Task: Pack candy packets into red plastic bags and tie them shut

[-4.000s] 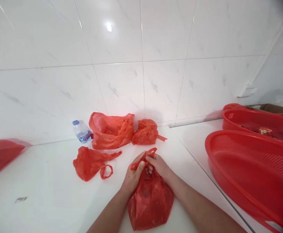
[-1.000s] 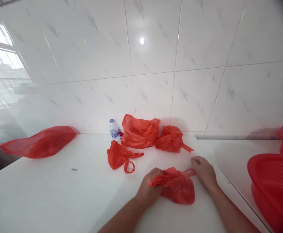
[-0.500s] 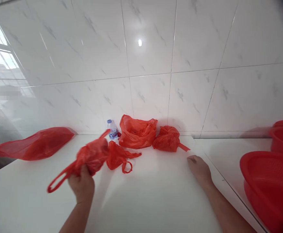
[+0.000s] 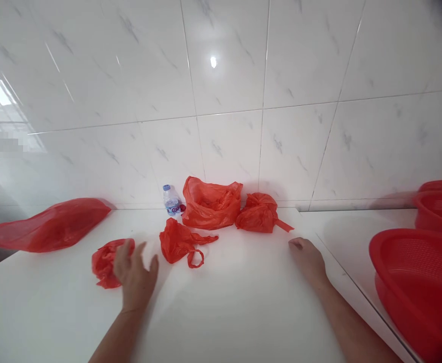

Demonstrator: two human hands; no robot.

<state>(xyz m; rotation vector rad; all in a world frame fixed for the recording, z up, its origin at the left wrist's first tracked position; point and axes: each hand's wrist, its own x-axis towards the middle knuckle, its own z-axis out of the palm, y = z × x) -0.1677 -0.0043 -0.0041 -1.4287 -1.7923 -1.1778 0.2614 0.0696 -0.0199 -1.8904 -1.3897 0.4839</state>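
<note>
My left hand point(image 4: 135, 275) is open, its fingers spread at the right side of a crumpled red plastic bag point(image 4: 105, 264) on the white table. The fingers overlap the bag in view; whether they touch it I cannot tell. My right hand point(image 4: 309, 259) rests on the table at the right, fingers curled in with nothing showing in them. Between the hands lies a red plastic bag with loop handles point(image 4: 177, 242). Behind it, by the wall, sit an open-mouthed red bag point(image 4: 211, 206) and a bunched red bag point(image 4: 259, 214) with one handle trailing right.
A small clear bottle with a blue cap point(image 4: 171, 200) stands by the wall. A long red bag point(image 4: 60, 227) lies at the left table end. Red plastic baskets point(image 4: 389, 247) stand on the right-hand surface, beyond a seam. A tiled wall point(image 4: 228, 146) closes off the back.
My left hand has let go of the red bag it held in the air; the bag now lies on the table at the left. My right hand has stayed in place.
</note>
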